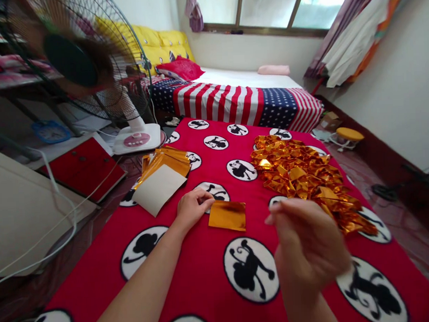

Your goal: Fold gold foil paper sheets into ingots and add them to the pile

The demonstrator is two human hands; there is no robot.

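A small gold foil sheet (227, 215) lies on the red cloth with monkey prints (207, 269). My left hand (195, 206) pinches its upper left corner between thumb and fingers. To the right of the sheet, my right hand (307, 237) is raised above the cloth, blurred, its thumb and fingers pressed together; whether anything is between them is too blurred to tell. Beyond my left hand is a stack of gold sheets (170, 160) with a pale sheet (160, 188) on top. A heap of folded gold foil pieces (295, 170) spreads over the right side, partly behind my right hand.
A standing fan (138, 138) is at the left, beside a red board (83, 168) and a trailing white cable (75, 215). Past the cloth's far edge is a bed with a striped cover (219, 102). A yellow stool (350, 133) stands at the right.
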